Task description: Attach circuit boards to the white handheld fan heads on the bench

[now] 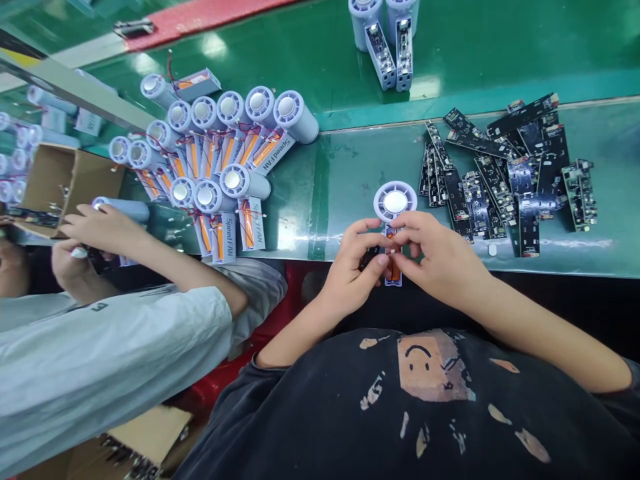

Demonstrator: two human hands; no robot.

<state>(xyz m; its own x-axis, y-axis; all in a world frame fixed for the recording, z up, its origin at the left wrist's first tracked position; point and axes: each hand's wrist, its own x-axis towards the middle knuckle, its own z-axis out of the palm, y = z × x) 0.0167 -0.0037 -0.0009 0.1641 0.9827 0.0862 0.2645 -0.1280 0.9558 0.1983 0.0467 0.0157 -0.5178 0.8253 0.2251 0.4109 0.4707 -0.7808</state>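
In front of my body is a pale lilac handheld fan, its round head at the table edge and its open handle pointing towards me. Inside the handle an orange strip is partly visible. My left hand is closed at the left of the handle, around a dark circuit board mostly covered by the fingers. From the other side my right hand pinches over the handle, fingertips close to the left ones. A small whitish bit shows between the fingertips; its kind is hidden.
A pile of black circuit boards lies to the right. Several fans with open handles stand at the left; two more fans stand at the back. A co-worker's hands work beside a cardboard box.
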